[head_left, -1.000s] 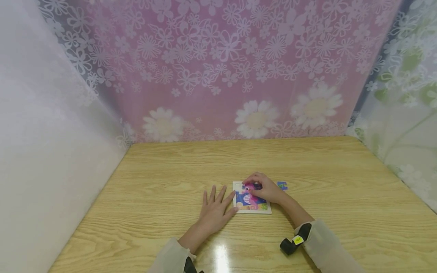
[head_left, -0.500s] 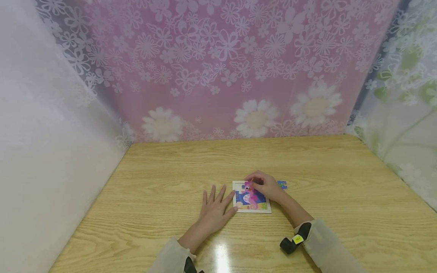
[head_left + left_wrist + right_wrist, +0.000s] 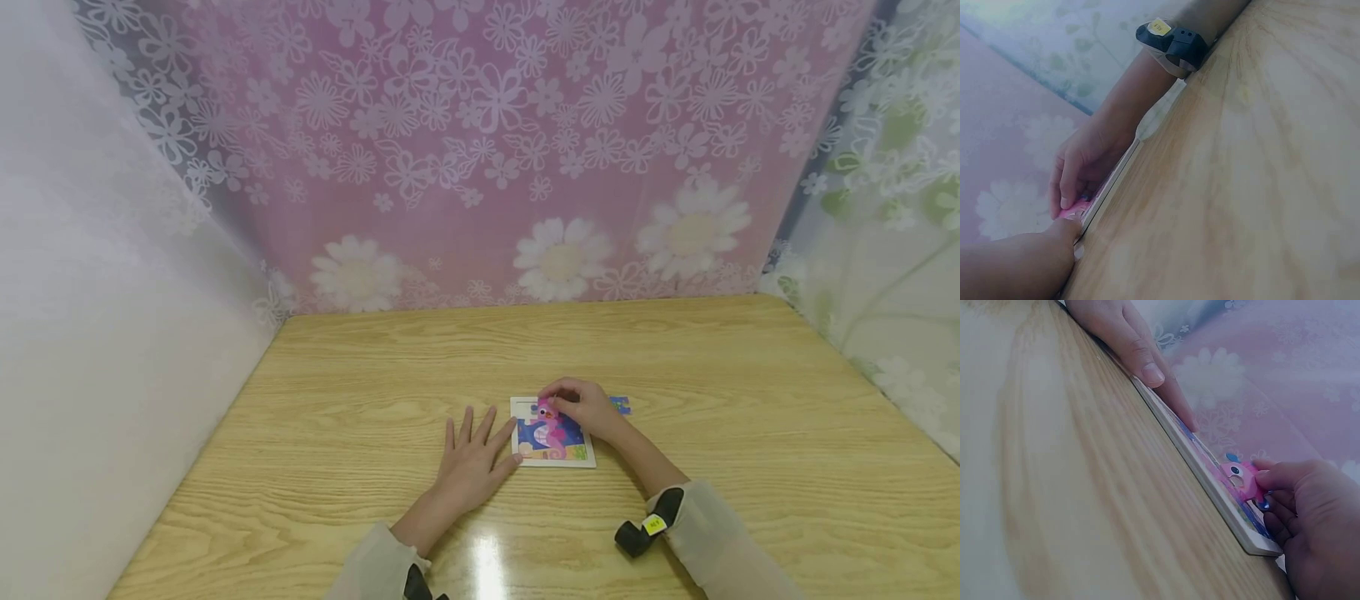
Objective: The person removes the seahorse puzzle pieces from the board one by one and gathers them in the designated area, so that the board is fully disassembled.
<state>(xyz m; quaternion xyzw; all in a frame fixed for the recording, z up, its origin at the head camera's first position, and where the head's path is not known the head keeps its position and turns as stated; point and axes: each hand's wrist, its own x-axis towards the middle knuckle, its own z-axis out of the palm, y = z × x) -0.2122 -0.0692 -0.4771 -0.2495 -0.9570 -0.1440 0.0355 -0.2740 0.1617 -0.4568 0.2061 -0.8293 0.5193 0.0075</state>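
Observation:
A seahorse jigsaw puzzle in a white frame (image 3: pixel 555 465) lies on the table, with the upper left of its picture bare. My right hand (image 3: pixel 594 414) pinches a pink puzzle piece (image 3: pixel 1244 478) with the seahorse's eye on it, between thumb and fingers. In the right wrist view that piece stands tilted above the puzzle, at its upper part. Flat on the table, my left hand (image 3: pixel 471 468) has its fingers spread, and its thumb and index finger touch the frame's left edge.
A loose blue and green puzzle piece (image 3: pixel 621 406) lies on the table (image 3: pixel 375 367) just right of the frame, partly behind my right hand. A pink floral curtain (image 3: pixel 480 167) hangs behind the table's far edge.
My right hand has shifted slightly right and turned the pink piece, so its eye and more of the puzzle show. The left hand has stayed in place.

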